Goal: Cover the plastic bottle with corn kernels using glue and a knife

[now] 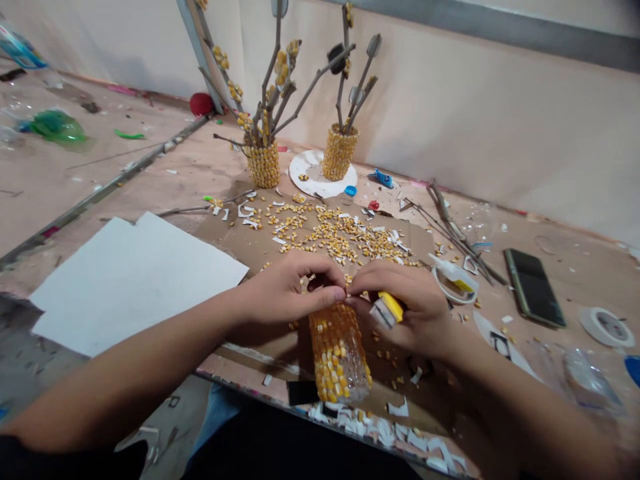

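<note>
Fingers of the left hand were bent into a loose arch, the index curving over and the thumb stretched out beneath it, with a dark gap showing between them. Their tips came together at the upper end of a clear container partly covered in corn kernels; whether they pinched a kernel or only touched the container could not be told. On that side the forearm reached in from the lower left, the wrist nearly straight.

From the lower right came the other forearm, and the right hand was curled inward, its index and thumb tips close to the left ones at the same end. Its fingers were closed around a small yellow and pale object, which stuck out toward the container.

The container was below the hands, near the front edge of the tabletop, its kernels thick on the left face and bare plastic showing on the lower right. Whether its base rested on anything was unclear. Just beyond the hands, loose kernels lay scattered over cardboard. White sheets lay beside the left forearm, and a phone lay to the right of the right hand.
</note>
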